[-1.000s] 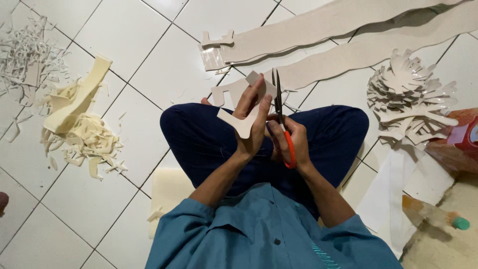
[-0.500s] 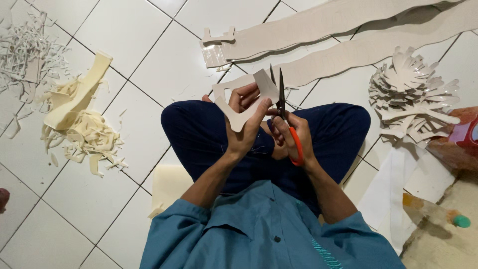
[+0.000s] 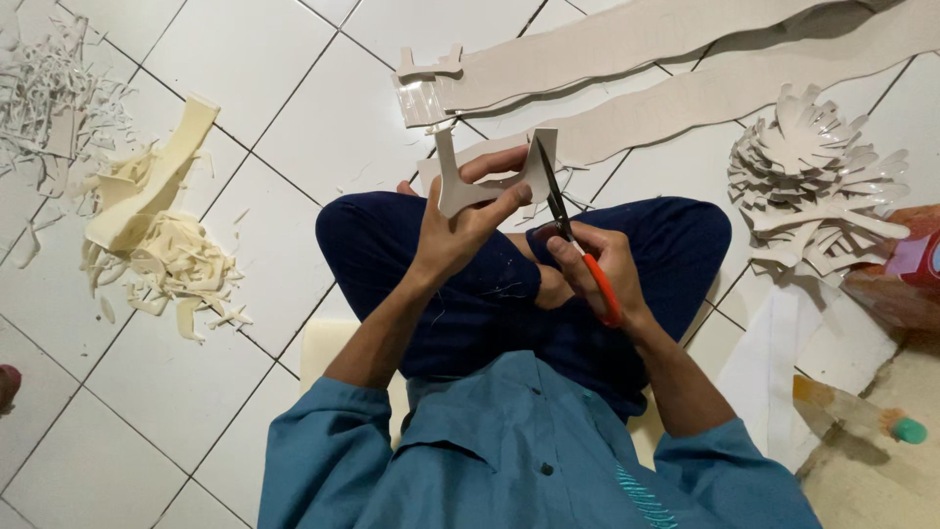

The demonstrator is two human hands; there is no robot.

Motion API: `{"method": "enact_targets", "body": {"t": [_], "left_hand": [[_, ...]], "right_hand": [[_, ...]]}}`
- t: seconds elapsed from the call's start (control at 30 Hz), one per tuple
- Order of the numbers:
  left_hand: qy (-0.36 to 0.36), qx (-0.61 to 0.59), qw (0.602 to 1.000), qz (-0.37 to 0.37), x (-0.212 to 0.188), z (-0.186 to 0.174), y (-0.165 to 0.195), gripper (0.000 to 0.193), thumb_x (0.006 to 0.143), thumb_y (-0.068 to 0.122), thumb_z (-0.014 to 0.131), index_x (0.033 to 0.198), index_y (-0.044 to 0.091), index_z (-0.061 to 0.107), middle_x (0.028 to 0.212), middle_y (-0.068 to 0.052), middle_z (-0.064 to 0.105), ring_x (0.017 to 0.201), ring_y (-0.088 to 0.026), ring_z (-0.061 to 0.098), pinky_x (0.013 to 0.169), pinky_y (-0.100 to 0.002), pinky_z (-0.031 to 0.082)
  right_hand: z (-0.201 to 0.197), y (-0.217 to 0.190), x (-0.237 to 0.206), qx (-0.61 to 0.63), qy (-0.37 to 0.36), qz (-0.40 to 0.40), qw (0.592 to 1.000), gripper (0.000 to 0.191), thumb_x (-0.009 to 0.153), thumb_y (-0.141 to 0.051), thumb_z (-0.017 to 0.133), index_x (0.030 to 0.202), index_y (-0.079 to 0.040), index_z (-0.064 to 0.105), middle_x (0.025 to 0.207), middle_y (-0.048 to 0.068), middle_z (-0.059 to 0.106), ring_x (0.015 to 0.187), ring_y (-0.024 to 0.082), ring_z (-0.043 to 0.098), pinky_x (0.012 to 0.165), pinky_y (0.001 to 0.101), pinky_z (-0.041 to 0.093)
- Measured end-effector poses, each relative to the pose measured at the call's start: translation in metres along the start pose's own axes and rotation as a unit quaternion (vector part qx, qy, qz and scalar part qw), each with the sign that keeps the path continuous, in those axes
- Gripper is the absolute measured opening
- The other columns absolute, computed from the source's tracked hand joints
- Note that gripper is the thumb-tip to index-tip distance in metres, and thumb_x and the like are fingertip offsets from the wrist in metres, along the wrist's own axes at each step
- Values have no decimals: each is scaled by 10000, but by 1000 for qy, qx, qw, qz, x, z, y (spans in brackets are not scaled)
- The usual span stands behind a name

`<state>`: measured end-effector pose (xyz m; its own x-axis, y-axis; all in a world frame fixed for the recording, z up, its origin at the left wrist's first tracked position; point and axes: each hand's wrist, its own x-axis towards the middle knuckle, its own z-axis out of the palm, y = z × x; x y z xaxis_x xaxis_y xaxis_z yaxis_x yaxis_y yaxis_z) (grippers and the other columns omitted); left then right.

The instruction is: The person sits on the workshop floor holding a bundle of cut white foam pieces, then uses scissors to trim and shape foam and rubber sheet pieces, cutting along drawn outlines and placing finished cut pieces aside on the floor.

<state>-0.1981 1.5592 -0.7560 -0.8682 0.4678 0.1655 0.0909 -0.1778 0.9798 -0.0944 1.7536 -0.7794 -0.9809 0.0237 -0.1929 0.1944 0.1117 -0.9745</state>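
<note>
1. I see my left hand (image 3: 460, 230) raised over my crossed legs, fingers and thumb clamped on a pale card cut-out (image 3: 485, 181). The thumb lies across its lower front, the fingers wrap behind it.
2. The cut-out stands roughly upright, a thin stem rising at its left and a wider tab at its right, just above my knees.
3. My right hand (image 3: 597, 269) is closed around the orange handles of the scissors (image 3: 568, 230). The dark blades point up and away from me, and their tips meet the right tab of the cut-out.
4. The blades look nearly together; I cannot tell whether a sliver of card sits between them.
5. On the white tiled floor (image 3: 245, 59), two long card strips (image 3: 685, 49) lie beyond my knees.
6. A stack of finished leaf-like shapes (image 3: 818, 181) sits well to my right.
7. A heap of cream offcuts (image 3: 157, 245) lies well to my left, with thinner white scraps (image 3: 54, 88) farther off.
</note>
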Motion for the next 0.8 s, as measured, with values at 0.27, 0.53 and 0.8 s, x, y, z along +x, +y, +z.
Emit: {"method": "enact_targets", "body": {"t": [0.27,0.53,0.8], "left_hand": [[30,14,999,-35,4,3,-4,293,991,141,704,1217,-47,691,1094,-145,748,980,-214,777,859,-329,684],[1,-31,998,-56,-1,6,-6,269,989,127,713,1204,-35,700,1044,-117,755,958,-176,753,843,-321,684],[81,-67,990,-97,-13,24,-19,285,981,138,726,1204,-37,699,1055,-102,724,941,-143,711,831,-281,623]], "right_hand": [[-3,2,1,-38,-33,-26,998,408,998,-362,637,1160,-1,735,748,5,671,639,51,555,549,216,429],[-4,5,5,40,-77,8,996,498,1013,-390,557,1275,16,676,677,-39,542,575,53,516,510,207,425],[-1,14,-1,113,-65,2,991,504,1027,-405,555,1171,56,699,631,-38,511,502,42,460,448,216,354]]}}
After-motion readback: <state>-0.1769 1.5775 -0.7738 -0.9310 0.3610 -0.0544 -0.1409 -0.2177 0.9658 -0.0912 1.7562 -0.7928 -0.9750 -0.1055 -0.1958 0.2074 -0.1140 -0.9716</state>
